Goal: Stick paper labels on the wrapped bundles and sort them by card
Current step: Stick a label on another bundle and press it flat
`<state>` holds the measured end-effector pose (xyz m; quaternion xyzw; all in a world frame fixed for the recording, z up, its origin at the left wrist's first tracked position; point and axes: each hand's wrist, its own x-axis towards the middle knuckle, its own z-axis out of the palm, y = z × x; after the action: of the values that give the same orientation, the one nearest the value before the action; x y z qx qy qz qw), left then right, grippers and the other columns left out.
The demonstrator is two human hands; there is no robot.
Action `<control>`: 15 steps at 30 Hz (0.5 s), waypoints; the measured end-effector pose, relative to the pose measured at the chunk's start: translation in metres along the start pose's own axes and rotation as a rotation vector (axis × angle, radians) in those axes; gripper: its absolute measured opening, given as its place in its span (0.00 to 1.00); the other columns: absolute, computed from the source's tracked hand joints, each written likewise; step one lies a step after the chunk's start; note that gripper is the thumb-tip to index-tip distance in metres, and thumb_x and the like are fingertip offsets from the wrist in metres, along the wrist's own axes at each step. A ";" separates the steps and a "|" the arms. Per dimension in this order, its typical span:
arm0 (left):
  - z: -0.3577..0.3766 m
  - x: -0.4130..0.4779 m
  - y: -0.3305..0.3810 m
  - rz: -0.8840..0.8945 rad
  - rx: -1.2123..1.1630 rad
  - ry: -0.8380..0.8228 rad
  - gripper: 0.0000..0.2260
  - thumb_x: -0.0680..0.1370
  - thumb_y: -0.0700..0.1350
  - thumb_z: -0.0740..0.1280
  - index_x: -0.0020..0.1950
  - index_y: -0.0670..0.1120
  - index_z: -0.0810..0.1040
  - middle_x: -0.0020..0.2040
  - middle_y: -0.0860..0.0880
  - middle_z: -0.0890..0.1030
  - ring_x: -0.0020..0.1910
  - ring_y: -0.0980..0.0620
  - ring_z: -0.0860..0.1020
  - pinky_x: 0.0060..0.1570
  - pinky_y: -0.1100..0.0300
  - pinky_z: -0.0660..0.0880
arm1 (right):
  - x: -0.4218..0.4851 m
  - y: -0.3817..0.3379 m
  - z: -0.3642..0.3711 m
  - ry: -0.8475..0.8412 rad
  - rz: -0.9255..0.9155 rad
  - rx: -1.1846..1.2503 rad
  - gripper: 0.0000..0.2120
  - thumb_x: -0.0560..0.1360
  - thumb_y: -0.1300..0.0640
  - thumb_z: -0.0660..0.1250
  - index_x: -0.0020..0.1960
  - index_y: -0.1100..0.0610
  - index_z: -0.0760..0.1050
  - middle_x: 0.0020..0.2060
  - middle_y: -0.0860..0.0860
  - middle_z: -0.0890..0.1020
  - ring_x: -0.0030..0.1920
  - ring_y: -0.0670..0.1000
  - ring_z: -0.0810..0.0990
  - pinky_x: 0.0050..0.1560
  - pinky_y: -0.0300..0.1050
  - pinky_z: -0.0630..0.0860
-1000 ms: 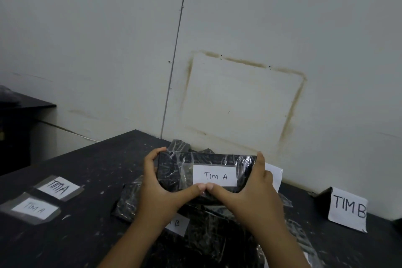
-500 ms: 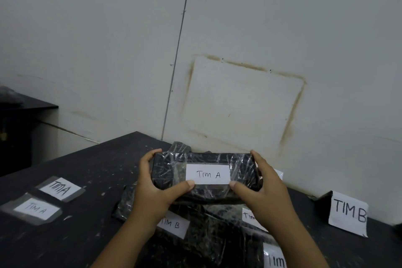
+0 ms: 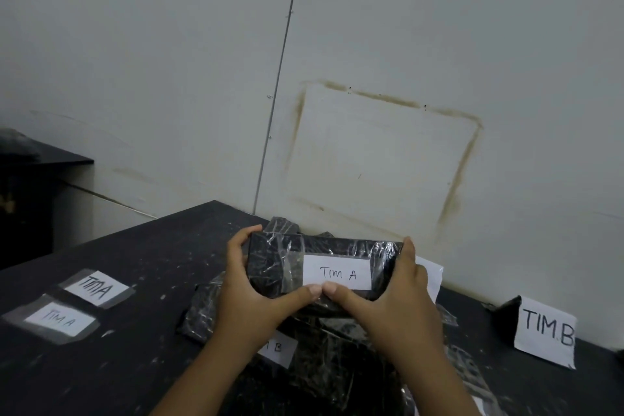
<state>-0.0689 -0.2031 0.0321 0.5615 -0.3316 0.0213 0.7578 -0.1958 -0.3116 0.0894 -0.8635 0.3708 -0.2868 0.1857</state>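
both hands (image 3: 332, 300) gripping wrapped bundle (image 3: 277, 267), "tim a" label (image 3: 337, 272) taped on

Head-worn view, down at table (image 3: 135, 280)

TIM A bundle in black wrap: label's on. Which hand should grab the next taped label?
Likely left. The left hand grips the black plastic-wrapped bundle at the end nearest the two taped white TIM A labels on the black table; the right hand would have to cross over the bundle.
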 end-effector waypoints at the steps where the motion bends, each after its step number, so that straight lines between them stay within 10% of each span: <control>1: 0.000 0.000 0.001 0.010 -0.018 -0.001 0.41 0.54 0.54 0.83 0.61 0.68 0.65 0.59 0.70 0.70 0.59 0.69 0.72 0.58 0.59 0.73 | 0.001 0.002 -0.001 0.009 -0.014 0.018 0.61 0.57 0.27 0.67 0.75 0.49 0.36 0.71 0.51 0.60 0.67 0.54 0.68 0.55 0.50 0.72; 5: -0.002 0.001 0.002 0.007 -0.041 -0.009 0.38 0.60 0.45 0.81 0.62 0.63 0.66 0.58 0.72 0.66 0.50 0.84 0.66 0.48 0.71 0.67 | 0.003 0.008 -0.005 0.044 -0.070 0.093 0.55 0.59 0.32 0.71 0.75 0.48 0.45 0.71 0.49 0.62 0.68 0.52 0.67 0.58 0.49 0.71; 11: -0.007 0.004 -0.001 -0.026 -0.030 0.005 0.34 0.62 0.55 0.78 0.64 0.67 0.69 0.64 0.62 0.74 0.62 0.57 0.75 0.61 0.49 0.75 | 0.008 0.018 -0.007 0.033 -0.088 0.230 0.46 0.62 0.36 0.73 0.73 0.46 0.54 0.68 0.48 0.70 0.65 0.51 0.72 0.61 0.53 0.72; 15: -0.008 0.006 -0.001 -0.023 -0.071 0.087 0.27 0.68 0.49 0.74 0.64 0.65 0.72 0.61 0.64 0.77 0.61 0.60 0.76 0.61 0.48 0.74 | 0.006 0.018 -0.007 0.035 -0.090 0.256 0.40 0.64 0.37 0.71 0.70 0.43 0.57 0.65 0.48 0.74 0.62 0.53 0.74 0.59 0.56 0.73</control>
<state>-0.0605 -0.1988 0.0329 0.5365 -0.2925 0.0252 0.7912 -0.2059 -0.3286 0.0874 -0.8434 0.2954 -0.3549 0.2749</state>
